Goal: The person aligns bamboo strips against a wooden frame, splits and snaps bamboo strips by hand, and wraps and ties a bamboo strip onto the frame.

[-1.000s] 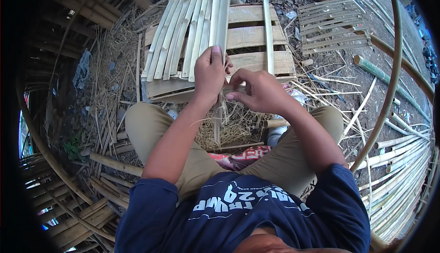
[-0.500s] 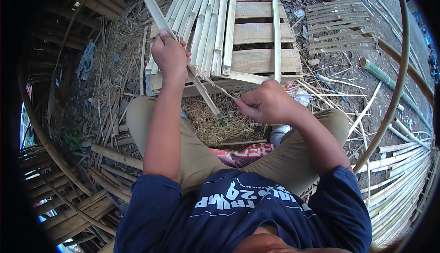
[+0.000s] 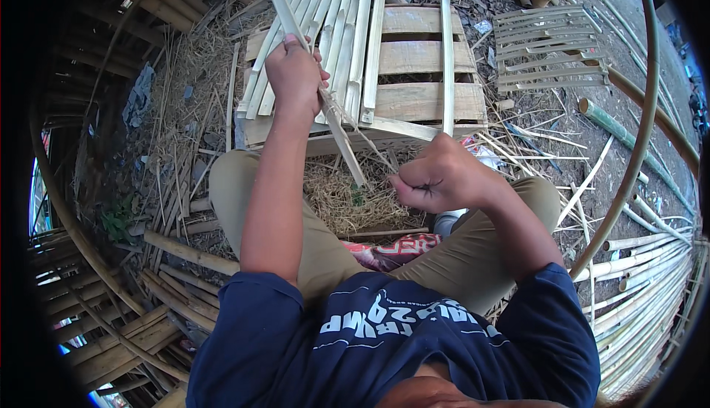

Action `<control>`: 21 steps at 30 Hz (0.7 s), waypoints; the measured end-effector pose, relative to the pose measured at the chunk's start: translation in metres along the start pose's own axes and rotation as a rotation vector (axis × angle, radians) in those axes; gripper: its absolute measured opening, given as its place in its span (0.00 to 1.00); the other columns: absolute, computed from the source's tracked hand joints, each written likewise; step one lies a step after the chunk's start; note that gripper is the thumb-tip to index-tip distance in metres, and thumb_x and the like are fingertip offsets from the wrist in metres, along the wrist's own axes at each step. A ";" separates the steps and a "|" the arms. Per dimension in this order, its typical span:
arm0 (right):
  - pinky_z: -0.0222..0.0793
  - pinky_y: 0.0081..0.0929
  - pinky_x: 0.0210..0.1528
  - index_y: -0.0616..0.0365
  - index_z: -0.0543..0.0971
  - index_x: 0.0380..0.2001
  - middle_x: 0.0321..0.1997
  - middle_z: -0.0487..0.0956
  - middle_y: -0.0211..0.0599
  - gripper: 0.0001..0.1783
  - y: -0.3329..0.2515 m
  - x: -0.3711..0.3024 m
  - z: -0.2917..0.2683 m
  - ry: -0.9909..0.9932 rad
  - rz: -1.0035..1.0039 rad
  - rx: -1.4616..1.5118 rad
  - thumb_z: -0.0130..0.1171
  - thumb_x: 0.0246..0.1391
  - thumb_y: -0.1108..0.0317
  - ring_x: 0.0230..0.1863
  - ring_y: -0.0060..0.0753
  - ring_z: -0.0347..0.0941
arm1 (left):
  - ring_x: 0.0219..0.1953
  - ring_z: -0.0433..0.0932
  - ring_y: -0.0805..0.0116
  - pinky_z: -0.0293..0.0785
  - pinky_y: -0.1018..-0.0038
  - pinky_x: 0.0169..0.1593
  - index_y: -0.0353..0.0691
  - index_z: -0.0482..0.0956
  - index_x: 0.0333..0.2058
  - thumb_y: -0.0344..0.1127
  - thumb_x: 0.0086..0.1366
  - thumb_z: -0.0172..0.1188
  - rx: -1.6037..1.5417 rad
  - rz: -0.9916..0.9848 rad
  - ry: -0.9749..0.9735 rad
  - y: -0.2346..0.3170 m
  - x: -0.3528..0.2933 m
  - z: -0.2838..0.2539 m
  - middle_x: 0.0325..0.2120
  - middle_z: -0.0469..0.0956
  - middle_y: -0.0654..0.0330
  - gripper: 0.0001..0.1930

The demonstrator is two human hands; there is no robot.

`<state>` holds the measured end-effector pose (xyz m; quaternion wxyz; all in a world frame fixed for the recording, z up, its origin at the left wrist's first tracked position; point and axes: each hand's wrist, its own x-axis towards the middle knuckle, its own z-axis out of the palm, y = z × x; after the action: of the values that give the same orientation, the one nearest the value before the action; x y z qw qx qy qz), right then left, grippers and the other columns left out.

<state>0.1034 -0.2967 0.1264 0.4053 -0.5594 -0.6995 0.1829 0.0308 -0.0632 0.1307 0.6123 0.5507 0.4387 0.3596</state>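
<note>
My left hand (image 3: 296,75) is raised over the wooden pallet (image 3: 421,97) and closed around a long pale bamboo slat (image 3: 336,130). The slat slants from the upper left down toward my lap. My right hand (image 3: 442,177) is a closed fist lower right of it, above my right knee. A thin pale bamboo sliver (image 3: 377,155) runs from the slat to that fist. Whether the fist also holds a tool is hidden. A heap of fine bamboo shavings (image 3: 347,204) lies on the ground between my knees.
Several split bamboo slats (image 3: 347,23) lie side by side on the pallet. A woven bamboo panel (image 3: 551,45) lies at the upper right. A long bent bamboo hoop (image 3: 645,112) arcs down the right side. Bamboo poles (image 3: 111,341) are stacked at the lower left.
My hands were together on the slat in front of me. My left hand has swung the slat up and left over the pallet, while my right hand pulled away to the right.
</note>
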 end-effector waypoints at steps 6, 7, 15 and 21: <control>0.64 0.40 0.23 0.58 0.72 0.14 0.12 0.72 0.36 0.20 0.027 -0.007 -0.015 0.108 0.466 -0.277 0.66 0.56 0.66 0.16 0.39 0.71 | 0.13 0.65 0.78 0.62 0.79 0.17 0.40 0.75 0.39 0.47 0.78 0.39 0.151 0.008 -0.126 -0.015 -0.010 -0.002 0.19 0.69 0.66 0.19; 0.64 0.40 0.23 0.58 0.72 0.14 0.12 0.72 0.36 0.20 0.038 -0.011 -0.018 0.110 0.472 -0.284 0.66 0.56 0.66 0.16 0.39 0.71 | 0.13 0.64 0.78 0.61 0.79 0.17 0.41 0.75 0.39 0.47 0.78 0.39 0.174 -0.012 -0.198 -0.016 -0.017 0.001 0.19 0.69 0.67 0.19; 0.70 0.54 0.51 0.67 0.79 0.36 0.30 0.82 0.52 0.20 0.025 0.014 0.023 0.493 -0.016 -0.681 0.66 0.56 0.57 0.42 0.58 0.80 | 0.12 0.67 0.77 0.65 0.78 0.16 0.36 0.74 0.34 0.46 0.79 0.41 0.207 0.053 -0.266 -0.043 -0.047 0.016 0.18 0.72 0.62 0.21; 0.68 0.50 0.30 0.65 0.77 0.33 0.24 0.78 0.53 0.11 0.025 -0.001 0.055 0.180 0.544 -0.127 0.59 0.61 0.66 0.26 0.62 0.76 | 0.22 0.77 0.73 0.77 0.76 0.24 0.33 0.74 0.39 0.43 0.78 0.40 0.200 0.135 -0.316 -0.046 -0.038 0.011 0.25 0.77 0.58 0.19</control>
<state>0.0769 -0.2791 0.0751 0.3660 -0.7647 -0.4950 0.1905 0.0260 -0.1083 0.0907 0.5903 0.6865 0.3327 0.2638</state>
